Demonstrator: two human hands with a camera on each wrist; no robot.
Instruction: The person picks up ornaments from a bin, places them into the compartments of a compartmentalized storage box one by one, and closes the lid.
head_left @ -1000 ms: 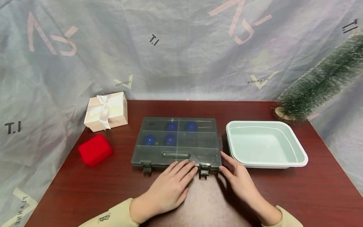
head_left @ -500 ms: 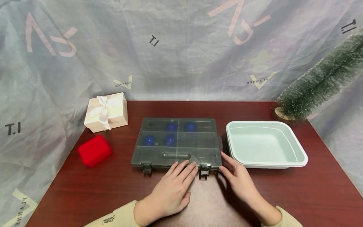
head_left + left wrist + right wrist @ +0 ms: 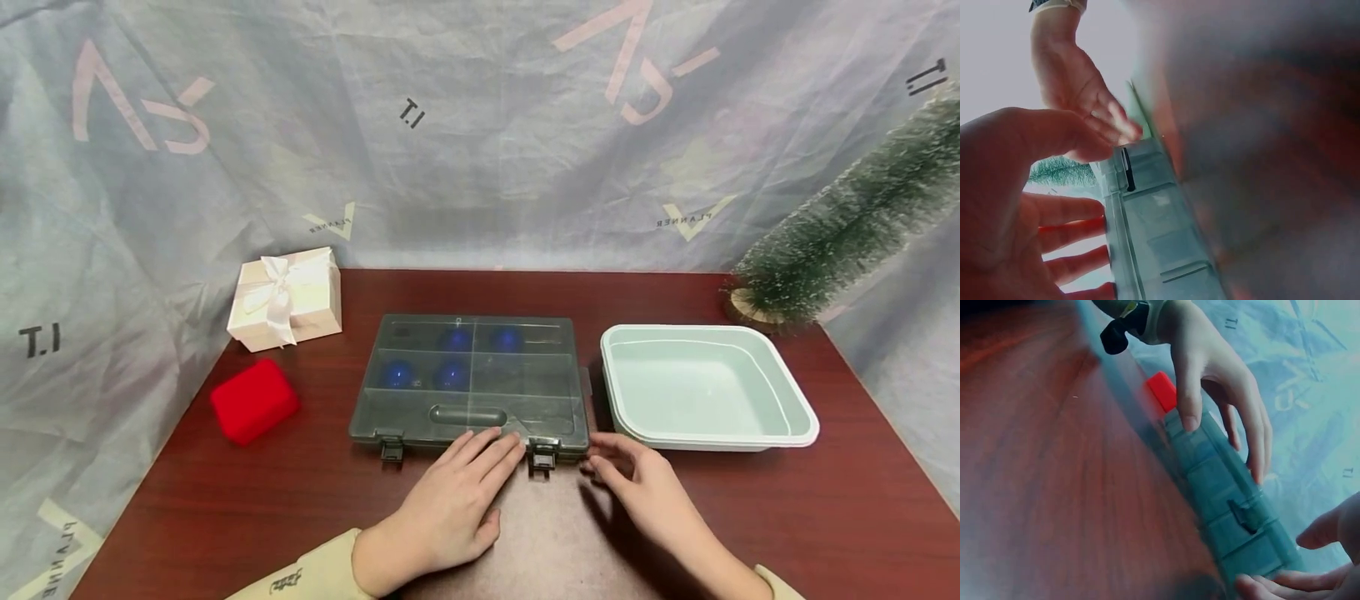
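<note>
A grey see-through plastic compartment case (image 3: 525,408) lies flat with its lid down. Several blue balls (image 3: 452,375) show through it. Two latches, one on the left (image 3: 392,448) and one on the right (image 3: 543,455), jut from its front side. My left hand (image 3: 450,504) rests its extended fingers on the lid's front edge, between the latches. In the left wrist view, its fingers (image 3: 1075,259) lie along the case. My right hand (image 3: 652,492) is at the front right corner, fingertips by the case's side; whether they touch it is unclear.
Right of the case stands a pale green plastic tub (image 3: 708,440). Behind it is a frosted artificial tree (image 3: 840,242) on a wooden base. To the left are a cream gift box (image 3: 315,304) with a ribbon and a red box (image 3: 255,402). A grey printed cloth (image 3: 487,167) hangs behind the table.
My right hand has slid toward me, from the case's right side to its front right corner. The left hand has shifted slightly right and otherwise stays on the lid's front edge.
</note>
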